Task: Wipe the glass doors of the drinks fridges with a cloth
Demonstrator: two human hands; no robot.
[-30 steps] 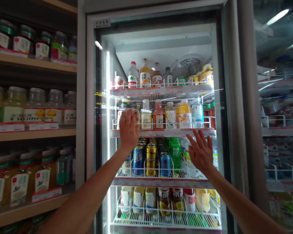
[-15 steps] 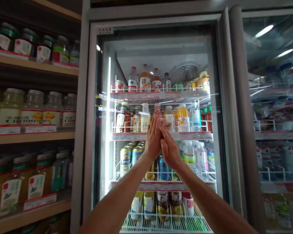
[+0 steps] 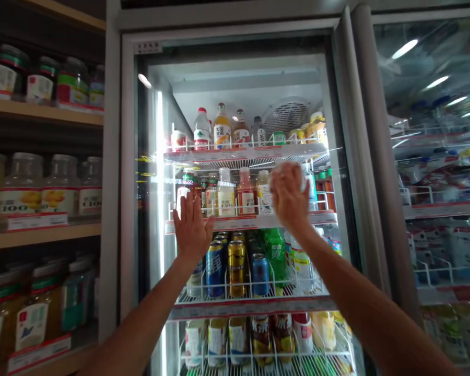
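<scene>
My left hand (image 3: 193, 228) is raised against the glass door (image 3: 235, 70) of a lit drinks cooler, fingers spread and holding nothing. Higher up and to the right, my right hand (image 3: 290, 198) lies flat over a pale cloth on the same glass. Motion blurs its fingers, and most of the cloth is hidden beneath them. Behind the glass, bottles stand on the upper racks, among them a red juice bottle (image 3: 246, 192). A gold can (image 3: 237, 266) and a blue can (image 3: 260, 274) show on the rack below.
Wooden shelves (image 3: 43, 232) with bottled drinks run along the left. A grey door frame (image 3: 366, 156) borders the glass on the right, beside a second glass cooler (image 3: 442, 209). Ceiling lights reflect in the glass.
The cloth was under my left hand, then both hands met at the middle of the glass. Now my right hand has it at the right, and my left hand is back left, empty.
</scene>
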